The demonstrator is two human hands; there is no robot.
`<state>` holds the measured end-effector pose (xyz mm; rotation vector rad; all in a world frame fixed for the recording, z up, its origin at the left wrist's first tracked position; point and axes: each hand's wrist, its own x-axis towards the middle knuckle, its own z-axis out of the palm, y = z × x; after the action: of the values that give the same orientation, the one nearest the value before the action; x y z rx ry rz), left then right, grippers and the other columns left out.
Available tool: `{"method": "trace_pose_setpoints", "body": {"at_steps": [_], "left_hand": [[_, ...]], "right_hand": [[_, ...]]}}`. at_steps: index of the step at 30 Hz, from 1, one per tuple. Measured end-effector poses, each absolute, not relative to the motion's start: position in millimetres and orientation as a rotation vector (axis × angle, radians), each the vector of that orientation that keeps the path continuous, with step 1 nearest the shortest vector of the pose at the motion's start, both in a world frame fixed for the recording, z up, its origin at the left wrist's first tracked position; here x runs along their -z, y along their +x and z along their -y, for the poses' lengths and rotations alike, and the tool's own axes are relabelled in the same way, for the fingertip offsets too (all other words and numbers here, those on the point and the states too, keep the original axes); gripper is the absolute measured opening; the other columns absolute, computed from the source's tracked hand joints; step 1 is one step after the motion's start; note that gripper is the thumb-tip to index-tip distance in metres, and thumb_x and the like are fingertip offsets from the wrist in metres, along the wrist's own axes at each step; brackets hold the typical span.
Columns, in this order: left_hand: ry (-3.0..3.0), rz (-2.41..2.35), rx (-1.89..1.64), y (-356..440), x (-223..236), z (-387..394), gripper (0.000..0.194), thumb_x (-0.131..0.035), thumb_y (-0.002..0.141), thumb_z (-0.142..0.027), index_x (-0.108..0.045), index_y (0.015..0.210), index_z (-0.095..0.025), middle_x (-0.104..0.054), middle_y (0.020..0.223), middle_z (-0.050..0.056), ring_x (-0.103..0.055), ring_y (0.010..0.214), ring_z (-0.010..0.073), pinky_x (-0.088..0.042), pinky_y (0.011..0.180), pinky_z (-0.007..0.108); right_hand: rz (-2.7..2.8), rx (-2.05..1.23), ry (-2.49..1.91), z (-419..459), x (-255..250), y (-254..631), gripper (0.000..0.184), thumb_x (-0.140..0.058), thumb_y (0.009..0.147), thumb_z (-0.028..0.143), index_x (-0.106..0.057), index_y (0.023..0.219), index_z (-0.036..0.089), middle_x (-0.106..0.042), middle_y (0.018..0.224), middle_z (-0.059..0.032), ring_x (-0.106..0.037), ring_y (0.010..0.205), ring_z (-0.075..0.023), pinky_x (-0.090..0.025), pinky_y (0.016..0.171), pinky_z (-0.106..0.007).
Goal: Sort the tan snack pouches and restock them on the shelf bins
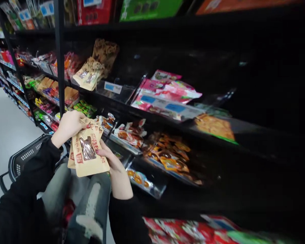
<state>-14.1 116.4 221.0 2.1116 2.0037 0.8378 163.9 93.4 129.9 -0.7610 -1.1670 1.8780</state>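
Several tan snack pouches (101, 166) with red print and a clear window are held in a stack over my knees. My left hand (69, 124) pinches their top edges with closed fingers. On the right side of the stack, my right hand (109, 156) grips the pouches with its thumb on the front one. Dark brown contents show through the front pouch's window. The pouches behind it are mostly hidden.
A black basket (16, 167) sits on the floor at the left. Black shelves hold tan bags (91, 73), pink packets (167, 88), orange-brown packets (173, 156) and red packets (178, 230). A black post (59, 57) stands beyond my left hand.
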Motion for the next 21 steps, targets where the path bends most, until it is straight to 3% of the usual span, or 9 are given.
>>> {"method": "trace_pose_setpoints", "body": {"at_steps": [4, 7, 10, 13, 15, 18, 21], "left_hand": [[2.045, -1.904, -0.863, 11, -165, -103, 0.003, -0.070, 0.064, -0.020, -0.070, 0.067, -0.020, -0.069, 0.070, 0.009, -0.064, 0.079, 0.0306, -0.043, 0.076, 0.038], [1.960, -1.839, -0.941, 21, -131, -99, 0.014, -0.067, 0.066, -0.017, -0.072, 0.079, -0.018, -0.072, 0.081, 0.009, -0.066, 0.083, 0.0286, -0.046, 0.082, 0.037], [1.859, -1.815, -1.101, 25, -100, -93, 0.041, -0.066, 0.069, -0.018, -0.067, 0.110, -0.014, -0.067, 0.113, 0.013, -0.063, 0.104, 0.0265, -0.044, 0.095, 0.034], [1.440, -1.739, -1.322, 22, -70, -74, 0.080, -0.075, 0.064, -0.028, -0.045, 0.137, -0.014, -0.049, 0.139, 0.017, -0.047, 0.128, 0.0311, -0.036, 0.106, 0.040], [1.083, -1.491, -1.236, 18, -51, -55, 0.093, -0.079, 0.058, -0.033, -0.038, 0.141, -0.018, -0.053, 0.135, 0.017, -0.051, 0.124, 0.0336, -0.041, 0.102, 0.044], [0.822, -1.101, -1.089, 16, -29, -34, 0.087, -0.083, 0.052, -0.031, -0.048, 0.131, -0.021, -0.064, 0.122, 0.014, -0.059, 0.114, 0.0340, -0.050, 0.092, 0.042], [0.723, -0.917, -1.228, 25, -18, -32, 0.085, -0.083, 0.053, -0.032, -0.047, 0.129, -0.026, -0.062, 0.127, 0.009, -0.059, 0.115, 0.0320, -0.052, 0.091, 0.039]], "right_hand": [[0.915, -1.968, -0.880, -72, -87, 170, 0.056, -0.075, 0.054, 0.027, -0.062, 0.108, 0.025, -0.075, 0.100, -0.0041, -0.071, 0.090, -0.0286, -0.055, 0.087, -0.046], [0.795, -1.915, -0.897, -54, -50, 165, 0.055, -0.078, 0.054, 0.025, -0.061, 0.106, 0.025, -0.076, 0.096, -0.0022, -0.071, 0.090, -0.0275, -0.056, 0.087, -0.045], [0.661, -1.856, -0.906, -44, -18, 155, 0.060, -0.079, 0.052, 0.026, -0.058, 0.108, 0.022, -0.076, 0.093, -0.0015, -0.072, 0.088, -0.0268, -0.057, 0.086, -0.044], [0.611, -1.798, -0.924, -42, 1, 151, 0.059, -0.080, 0.054, 0.033, -0.057, 0.107, 0.021, -0.075, 0.094, -0.0017, -0.072, 0.088, -0.0255, -0.056, 0.088, -0.042], [0.602, -1.773, -0.927, -44, 4, 154, 0.060, -0.081, 0.053, 0.034, -0.056, 0.106, 0.022, -0.074, 0.096, -0.0020, -0.071, 0.089, -0.0252, -0.056, 0.087, -0.041], [0.719, -1.707, -0.939, -46, -1, 161, 0.064, -0.084, 0.053, 0.032, -0.054, 0.109, 0.023, -0.072, 0.105, -0.0041, -0.069, 0.096, -0.0263, -0.055, 0.088, -0.042], [0.929, -1.542, -0.979, -47, -11, 168, 0.067, -0.080, 0.060, 0.038, -0.050, 0.118, 0.024, -0.066, 0.119, -0.0072, -0.062, 0.110, -0.0276, -0.049, 0.098, -0.044]]}}
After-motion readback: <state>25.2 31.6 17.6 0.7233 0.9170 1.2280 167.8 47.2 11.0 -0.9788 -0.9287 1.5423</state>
